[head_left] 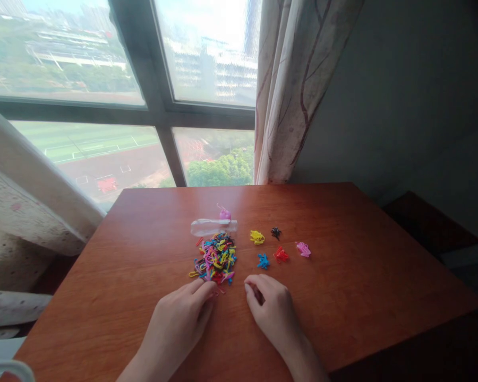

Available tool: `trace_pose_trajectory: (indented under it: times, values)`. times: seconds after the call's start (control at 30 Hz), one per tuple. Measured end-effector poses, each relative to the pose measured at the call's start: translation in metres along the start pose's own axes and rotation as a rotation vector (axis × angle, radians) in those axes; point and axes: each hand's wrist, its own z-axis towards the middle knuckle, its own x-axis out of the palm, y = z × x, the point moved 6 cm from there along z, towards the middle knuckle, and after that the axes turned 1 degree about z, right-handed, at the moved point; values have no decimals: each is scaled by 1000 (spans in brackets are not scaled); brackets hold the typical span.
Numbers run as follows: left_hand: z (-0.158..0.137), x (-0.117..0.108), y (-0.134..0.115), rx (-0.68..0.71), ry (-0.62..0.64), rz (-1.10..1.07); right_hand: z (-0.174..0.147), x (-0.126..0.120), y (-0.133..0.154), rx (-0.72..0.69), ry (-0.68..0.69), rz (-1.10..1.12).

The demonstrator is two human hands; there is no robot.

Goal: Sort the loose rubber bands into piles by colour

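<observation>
A mixed pile of small coloured rubber bands (217, 257) lies near the table's middle. My left hand (185, 313) is at the pile's near edge, fingers curled and pressed together; a reddish band (222, 290) shows at its fingertips, and I cannot tell whether they grip it. To the right, my right hand (273, 305) has its thumb and forefinger closed in a pinch, and anything between them is too small to make out. Beyond it sit single-colour heaps of bands: blue (263, 260), red (281, 254), yellow (257, 237), black (276, 233) and pink (303, 249).
Behind the pile, a clear plastic container (211, 227) lies on its side, with a pink piece (225, 214) beside it. The brown wooden table (366, 265) reaches to a window with curtains (279, 106). A white curved object (11, 366) is at the lower left.
</observation>
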Motion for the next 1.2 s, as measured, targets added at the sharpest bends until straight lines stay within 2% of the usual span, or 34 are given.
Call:
trace_pose_trajectory:
  times: [0.33,0.63,0.97,1.2]
  values:
    - [12,-3,-3,-50,45,57,1,0,0,1,4,13]
    - [14,-2,-3,-41,20,18,1,-1,1,-16,-16,-7]
    - [20,-3,-6,-21,126,90,2,-1,1,-2,2,-4]
    - [23,-3,-7,-19,156,101,0,0,1,6,9,3]
